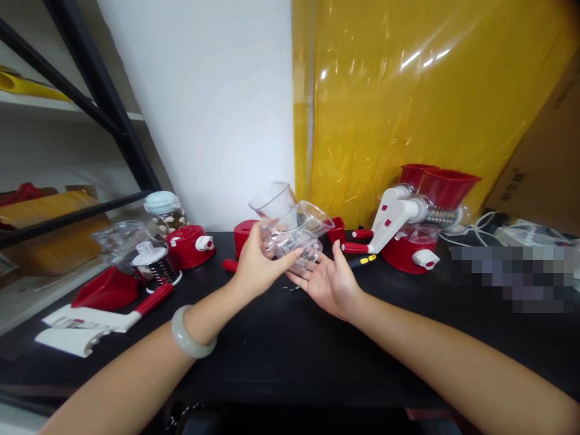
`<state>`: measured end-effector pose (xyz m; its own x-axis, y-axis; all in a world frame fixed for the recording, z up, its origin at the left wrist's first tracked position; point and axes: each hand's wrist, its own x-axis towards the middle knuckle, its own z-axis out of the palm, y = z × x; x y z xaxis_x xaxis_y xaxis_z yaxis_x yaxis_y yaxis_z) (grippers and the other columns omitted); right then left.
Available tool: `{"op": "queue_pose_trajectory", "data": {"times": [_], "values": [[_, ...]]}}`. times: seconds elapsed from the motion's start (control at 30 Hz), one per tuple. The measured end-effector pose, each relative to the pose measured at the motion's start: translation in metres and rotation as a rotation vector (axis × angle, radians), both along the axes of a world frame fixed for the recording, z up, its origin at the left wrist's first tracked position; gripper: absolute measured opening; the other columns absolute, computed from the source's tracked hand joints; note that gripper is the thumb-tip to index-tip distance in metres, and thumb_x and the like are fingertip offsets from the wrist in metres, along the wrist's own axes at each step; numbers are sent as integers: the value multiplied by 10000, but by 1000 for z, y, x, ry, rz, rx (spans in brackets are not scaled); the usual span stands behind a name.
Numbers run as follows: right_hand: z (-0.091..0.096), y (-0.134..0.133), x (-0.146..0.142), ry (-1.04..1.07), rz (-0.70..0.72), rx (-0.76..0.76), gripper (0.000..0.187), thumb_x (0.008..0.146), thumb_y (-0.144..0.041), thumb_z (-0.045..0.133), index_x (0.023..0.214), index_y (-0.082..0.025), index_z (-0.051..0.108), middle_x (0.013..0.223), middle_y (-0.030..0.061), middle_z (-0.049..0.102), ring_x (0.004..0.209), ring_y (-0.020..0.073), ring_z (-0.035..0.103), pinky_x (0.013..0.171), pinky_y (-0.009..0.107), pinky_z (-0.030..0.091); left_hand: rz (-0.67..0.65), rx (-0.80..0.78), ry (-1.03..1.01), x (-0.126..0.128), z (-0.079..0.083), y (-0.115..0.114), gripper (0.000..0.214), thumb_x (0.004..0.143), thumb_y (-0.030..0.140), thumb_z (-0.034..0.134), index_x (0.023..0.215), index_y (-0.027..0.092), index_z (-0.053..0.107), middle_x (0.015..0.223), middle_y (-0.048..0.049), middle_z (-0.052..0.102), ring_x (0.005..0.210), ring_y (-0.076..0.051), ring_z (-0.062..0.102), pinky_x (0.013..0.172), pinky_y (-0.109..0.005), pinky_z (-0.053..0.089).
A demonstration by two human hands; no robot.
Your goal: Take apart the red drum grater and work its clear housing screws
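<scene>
A clear plastic grater housing (292,226) with a funnel-shaped top is held up over the black table (281,344). My left hand (256,263) grips it from the left, fingers wrapped round its lower part. My right hand (328,281) lies palm up under and beside it, fingers spread and touching its underside. A pale jade bangle (190,335) sits on my left wrist. Small screws (290,289) lie on the table just below the hands.
An assembled red and white rotary grater (414,226) stands at the right, a screwdriver (362,261) beside it. Loose grater parts lie at the left: red base (188,246), red hopper (109,289), white crank handles (97,320), a clear housing (124,241). Yellow film hangs behind.
</scene>
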<state>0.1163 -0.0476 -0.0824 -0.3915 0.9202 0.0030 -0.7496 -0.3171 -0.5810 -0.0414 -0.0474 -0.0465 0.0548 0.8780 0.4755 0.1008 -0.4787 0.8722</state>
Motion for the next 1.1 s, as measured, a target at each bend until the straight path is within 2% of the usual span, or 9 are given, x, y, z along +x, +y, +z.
{"op": "queue_pose_trajectory", "data": {"times": [0.07, 0.17, 0.27, 0.43, 0.53, 0.63, 0.7, 0.9, 1.1], "values": [[-2, 1, 0, -25, 8, 7, 709, 963, -776, 234, 1213, -233, 614, 1106, 119, 742, 1074, 251, 708, 1045, 521, 508, -44, -46, 21, 0, 0, 0, 701, 624, 333, 933, 1189, 203, 539, 1196, -115, 694, 1122, -302, 708, 993, -450, 564], [-5, 2, 1, -56, 6, 25, 700, 937, -804, 281, 1174, -242, 623, 1132, 127, 740, 1086, 259, 707, 1033, 532, 514, 30, 11, -94, -2, 3, 2, 663, 655, 334, 918, 1182, 212, 535, 1198, -97, 687, 1124, -283, 703, 974, -414, 563], [-7, 3, 1, -93, -10, 91, 634, 942, -778, 347, 1172, -260, 629, 1192, 122, 733, 1147, 264, 690, 1039, 558, 511, -40, -55, -43, -5, 4, 8, 653, 625, 307, 938, 1151, 194, 568, 1124, -85, 711, 1085, -277, 710, 981, -417, 550], [-17, 7, 0, -313, -181, 292, 427, 882, -607, 651, 1121, -253, 655, 1252, 106, 722, 1148, 264, 696, 1042, 571, 521, -28, -66, -220, -11, 3, 13, 544, 660, 298, 924, 1083, 182, 603, 1096, -56, 729, 1092, -225, 695, 1000, -352, 528], [-22, 9, 3, -395, -301, 360, 427, 791, -464, 798, 1144, -263, 668, 1260, 89, 712, 1154, 259, 687, 1053, 565, 520, -60, -177, -312, -17, 4, 14, 544, 644, 311, 930, 1077, 192, 623, 1041, -39, 745, 1016, -210, 713, 884, -313, 558], [-20, 7, 9, -484, -415, 458, 417, 789, -397, 802, 1174, -275, 699, 1325, 93, 673, 1232, 264, 638, 1092, 542, 497, -122, -263, -381, -23, 6, 14, 501, 662, 358, 909, 1064, 189, 662, 1019, -45, 758, 950, -219, 732, 778, -300, 574], [-16, 4, 14, -530, -468, 522, 383, 802, -354, 785, 1175, -293, 725, 1341, 84, 654, 1247, 256, 616, 1106, 510, 491, -153, -264, -401, -27, 7, 15, 448, 686, 371, 890, 1041, 186, 691, 1029, -51, 768, 957, -226, 741, 774, -300, 586], [-8, -2, 20, -808, -653, 873, 385, 880, -282, 664, 1261, -330, 702, 1287, 83, 635, 1151, 234, 634, 918, 429, 609, -202, -263, -407, -29, 7, 16, 370, 754, 375, 841, 1048, 182, 728, 1105, -71, 783, 1070, -259, 740, 883, -348, 611], [-9, -2, 19, -790, -648, 890, 412, 879, -242, 659, 1277, -341, 699, 1263, 72, 622, 1130, 225, 636, 856, 392, 630, -208, -264, -408, -28, 8, 15, 359, 768, 376, 823, 1048, 173, 727, 1081, -93, 796, 1092, -278, 743, 846, -328, 622]]}}
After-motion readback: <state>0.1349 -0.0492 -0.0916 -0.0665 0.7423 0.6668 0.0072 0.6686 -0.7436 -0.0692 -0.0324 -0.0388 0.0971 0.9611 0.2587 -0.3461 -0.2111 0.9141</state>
